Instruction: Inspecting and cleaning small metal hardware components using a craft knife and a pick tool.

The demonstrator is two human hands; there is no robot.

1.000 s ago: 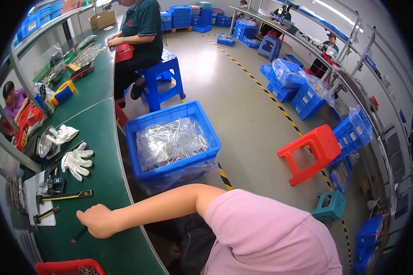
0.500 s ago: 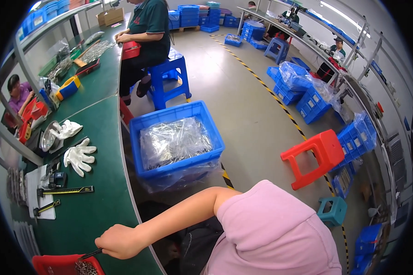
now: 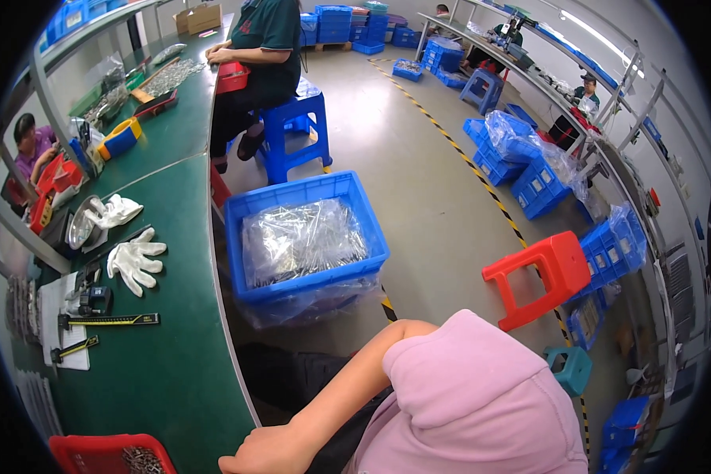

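Observation:
My right hand (image 3: 270, 452) is at the lower edge, over the front edge of the green workbench (image 3: 189, 347). Its fingers look curled closed, but the picture's edge cuts them off, so what they hold is hidden. The bare forearm comes out of a pink sleeve (image 3: 466, 379). To the left of the hand, a red plastic bin (image 3: 107, 444) contains a heap of small metal parts (image 3: 141, 460). My left hand is out of sight.
On the bench lie white gloves (image 3: 137, 265), a caliper (image 3: 114, 320) and a metal bowl (image 3: 83, 225). Beside it stands a blue crate (image 3: 308, 296) of bagged metal pieces. A red stool (image 3: 541, 272) is to the right. A co-worker (image 3: 265, 47) sits farther along the bench.
My right hand has moved right, away from the red bin, to the bench edge. The thin black tool it held over the bin no longer shows.

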